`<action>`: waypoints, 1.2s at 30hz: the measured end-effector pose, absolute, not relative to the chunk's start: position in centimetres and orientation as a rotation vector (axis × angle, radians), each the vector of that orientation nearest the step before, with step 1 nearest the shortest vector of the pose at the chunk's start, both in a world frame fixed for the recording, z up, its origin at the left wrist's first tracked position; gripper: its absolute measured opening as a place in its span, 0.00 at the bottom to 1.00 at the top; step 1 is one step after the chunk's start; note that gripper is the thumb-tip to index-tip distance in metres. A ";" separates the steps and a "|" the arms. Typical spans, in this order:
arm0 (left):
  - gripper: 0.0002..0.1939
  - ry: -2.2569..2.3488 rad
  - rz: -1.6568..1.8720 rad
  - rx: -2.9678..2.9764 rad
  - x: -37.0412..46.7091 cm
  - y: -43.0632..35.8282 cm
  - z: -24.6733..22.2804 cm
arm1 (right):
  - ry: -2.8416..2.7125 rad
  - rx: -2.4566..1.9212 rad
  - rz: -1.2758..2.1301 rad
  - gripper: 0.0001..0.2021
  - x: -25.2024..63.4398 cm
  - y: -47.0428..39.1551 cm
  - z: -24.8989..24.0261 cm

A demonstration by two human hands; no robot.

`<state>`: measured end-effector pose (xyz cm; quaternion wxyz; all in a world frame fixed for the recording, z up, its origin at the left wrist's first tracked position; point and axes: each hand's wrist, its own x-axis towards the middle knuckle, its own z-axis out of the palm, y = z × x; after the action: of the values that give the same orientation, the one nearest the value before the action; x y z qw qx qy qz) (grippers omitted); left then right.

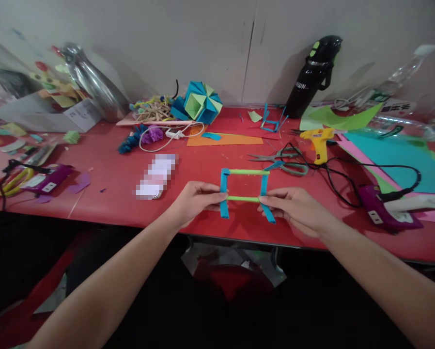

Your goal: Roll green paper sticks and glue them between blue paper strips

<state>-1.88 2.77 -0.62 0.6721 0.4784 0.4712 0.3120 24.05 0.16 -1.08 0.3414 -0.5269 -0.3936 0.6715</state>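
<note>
Between my two hands is a small paper frame [248, 172] made of two blue side strips and two green rolled crossbars. My left hand [197, 199] pinches the left blue strip where the lower green bar meets it. At the opposite joint, my right hand [293, 206] grips the right strip between thumb and fingers. The frame is held above the red tabletop, near its front edge. Just behind it lie grey-handled scissors [293, 166], and a yellow glue gun [318, 144] rests to their right.
A phone [157, 177] lies left of my hands. Purple power strips [388, 208] with black cables sit on both sides. Coloured paper sheets [392, 157] are stacked at right. Behind stand a black bottle [308, 80], a paper ball [201, 104] and a steel flask [96, 85].
</note>
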 end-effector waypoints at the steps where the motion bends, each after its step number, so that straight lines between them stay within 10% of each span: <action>1: 0.13 1.060 0.704 1.080 -1.9 2.8 -0.6 | -1.027 -1.368 1.746 0.12 24.1 0.2 -1.1; 21: 0.17 1.079 0.686 1.111 -2.0 3.1 -0.3 | -1.017 -1.381 1.769 0.12 24.2 0.3 -1.3; 31: 0.56 1.028 0.586 1.926 -3.8 3.1 -0.3 | -0.953 -1.443 1.843 0.11 24.1 1.0 -1.5; 36: 0.45 1.195 0.633 1.962 -3.1 3.4 -1.5 | -1.431 -1.595 1.628 0.14 25.3 1.3 -1.1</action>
<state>-3.10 3.42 -1.51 0.3701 0.7649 0.4658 0.2469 25.35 1.33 -1.13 0.2234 -0.5778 -0.5183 0.5895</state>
